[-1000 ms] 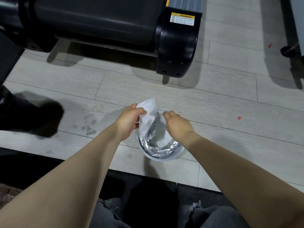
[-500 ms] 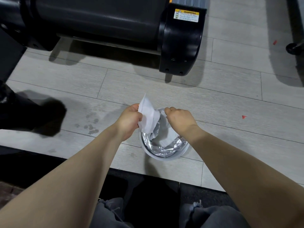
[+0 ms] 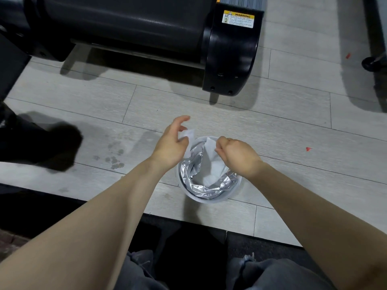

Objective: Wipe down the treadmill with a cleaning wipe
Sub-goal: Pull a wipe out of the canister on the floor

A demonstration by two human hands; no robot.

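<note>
Both hands worked over the tub [image 3: 209,198]; your left hand [image 3: 170,146] pinched the torn-off wipe [image 3: 187,133], your right hand [image 3: 237,154] pinched the next sheet [image 3: 211,164] beneath it; pull apart cleanly at the perforation; the treadmill [image 3: 228,57] waited well beyond your fingers.

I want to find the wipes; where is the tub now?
In the head view the tub stands on the floor at centre, under both hands, nearer than the treadmill.
</note>
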